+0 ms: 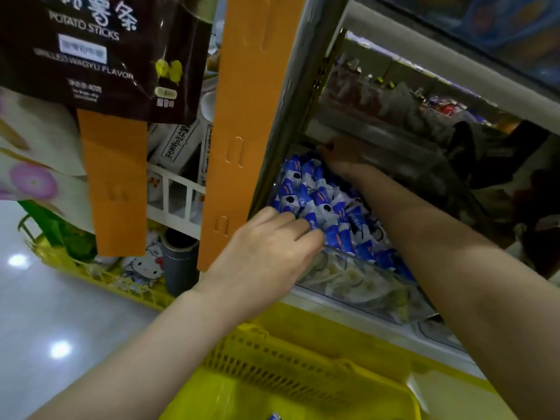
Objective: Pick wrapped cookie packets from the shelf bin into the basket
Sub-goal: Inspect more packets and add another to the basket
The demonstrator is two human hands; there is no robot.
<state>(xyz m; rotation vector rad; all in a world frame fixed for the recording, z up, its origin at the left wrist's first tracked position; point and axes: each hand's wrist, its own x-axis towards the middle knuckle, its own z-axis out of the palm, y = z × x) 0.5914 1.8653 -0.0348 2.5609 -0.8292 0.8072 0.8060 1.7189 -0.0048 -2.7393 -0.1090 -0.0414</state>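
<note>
Cookie packets point(318, 204) lie right under the left grip point(266, 253), nearer the basket point(303, 368) than the right grip point(339, 160) deep in the bin point(363, 286); whether either clamps one is unclear.

Your left hand point(266, 253) and right hand point(342, 160) run back to bare forearms point(439, 256). A nail point(330, 145) on the right (in shadow) looks dark red.

Single view, from a wide-angle camera worn on the person's head, facing forward and down at close range. The clear front wall of the shelf bin point(363, 278) crosses the frame's middle; the left hand point(266, 253) and right hand point(342, 160) reach in from the lower edge and right side. The yellow basket point(288, 369) rim fills the bottom edge, directly below the bin's front.
</note>
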